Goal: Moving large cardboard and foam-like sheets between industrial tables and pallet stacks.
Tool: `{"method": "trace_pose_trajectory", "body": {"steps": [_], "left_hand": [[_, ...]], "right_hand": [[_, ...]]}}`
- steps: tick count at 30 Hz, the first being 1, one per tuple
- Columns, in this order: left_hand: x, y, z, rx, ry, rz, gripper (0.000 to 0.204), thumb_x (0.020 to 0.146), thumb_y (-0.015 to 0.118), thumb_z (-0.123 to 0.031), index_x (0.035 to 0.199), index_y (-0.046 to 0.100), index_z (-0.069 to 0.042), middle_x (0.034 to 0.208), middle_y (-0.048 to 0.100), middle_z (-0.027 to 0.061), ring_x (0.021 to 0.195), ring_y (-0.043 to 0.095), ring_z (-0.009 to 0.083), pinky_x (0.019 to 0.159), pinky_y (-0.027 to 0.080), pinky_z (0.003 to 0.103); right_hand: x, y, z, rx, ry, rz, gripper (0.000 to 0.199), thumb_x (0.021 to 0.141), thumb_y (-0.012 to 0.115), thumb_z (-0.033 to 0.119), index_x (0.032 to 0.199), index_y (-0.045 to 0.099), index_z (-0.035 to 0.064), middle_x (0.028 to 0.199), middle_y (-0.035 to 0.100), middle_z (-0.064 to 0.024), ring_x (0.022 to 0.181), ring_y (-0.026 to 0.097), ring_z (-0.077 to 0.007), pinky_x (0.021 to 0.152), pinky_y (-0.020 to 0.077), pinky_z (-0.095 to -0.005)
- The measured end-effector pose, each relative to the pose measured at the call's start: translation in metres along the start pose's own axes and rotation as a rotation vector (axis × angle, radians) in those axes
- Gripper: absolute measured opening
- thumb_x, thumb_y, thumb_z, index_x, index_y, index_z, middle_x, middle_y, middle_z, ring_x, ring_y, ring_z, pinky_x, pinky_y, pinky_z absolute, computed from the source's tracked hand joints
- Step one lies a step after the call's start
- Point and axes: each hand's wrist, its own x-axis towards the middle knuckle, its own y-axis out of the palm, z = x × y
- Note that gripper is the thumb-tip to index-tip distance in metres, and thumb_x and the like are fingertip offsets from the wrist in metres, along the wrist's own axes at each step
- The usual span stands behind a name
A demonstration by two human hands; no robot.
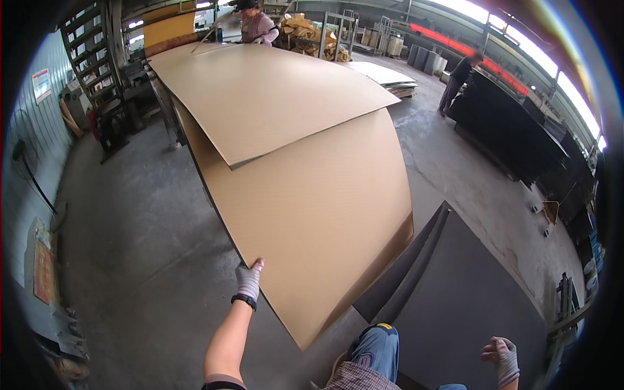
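My left hand (249, 278), in a pale fingerless glove, pinches the left edge of a large tan cardboard-like sheet (312, 201), the thumb lying on its upper face. This sheet slopes down from the far table toward me, its right side bowed. A second tan sheet (279, 97) overlaps its far part, with its near corner lifted. Low at the right, my right hand (500, 355), gloved the same way, is over a pile of dark grey sheets (461, 292). Its fingers are loosely bent and apart, with nothing visible in them.
A person (259, 26) stands at the far end of the tan sheets. Another person (459, 81) is beside a long black stack (507, 123) at right. Pale sheets (383, 75) are piled behind. Metal stairs (91, 58) and a standing fan (29, 159) line the left.
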Motion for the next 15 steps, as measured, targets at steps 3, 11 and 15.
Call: {"method": "trace_pose_trajectory", "body": {"steps": [3,11,15], "left_hand": [[0.007,0.016,-0.019,-0.058,0.055,-0.017,0.032,0.073,0.076,-0.01,0.1,0.063,0.002,0.093,0.065,0.0029,0.076,0.059,0.0129,0.072,0.05,0.027],[0.056,-0.022,-0.02,-0.051,-0.186,0.061,0.076,0.081,0.062,-0.053,0.133,0.043,-0.001,0.133,0.047,0.008,0.12,0.043,0.0228,0.102,0.036,0.038],[0.083,0.005,-0.123,-0.195,-0.042,0.019,0.084,0.078,0.057,-0.065,0.137,0.039,-0.007,0.138,0.044,0.0059,0.127,0.039,0.0224,0.106,0.031,0.036]], "right_hand": [[0.007,-0.027,-0.031,0.032,0.028,-0.057,0.032,0.087,0.063,0.032,0.1,0.059,0.0029,0.077,0.064,-0.0134,0.065,0.064,-0.0263,0.056,0.0544,-0.0408],[-0.013,0.005,-0.013,-0.026,0.189,-0.009,0.038,0.091,0.06,0.03,0.116,0.058,0.0026,0.099,0.065,-0.0125,0.081,0.064,-0.0226,0.072,0.0535,-0.0363],[-0.029,-0.013,-0.028,-0.003,0.209,-0.071,0.038,0.091,0.059,0.03,0.116,0.057,0.0012,0.098,0.064,-0.0133,0.081,0.064,-0.0228,0.072,0.0535,-0.0359]]}}
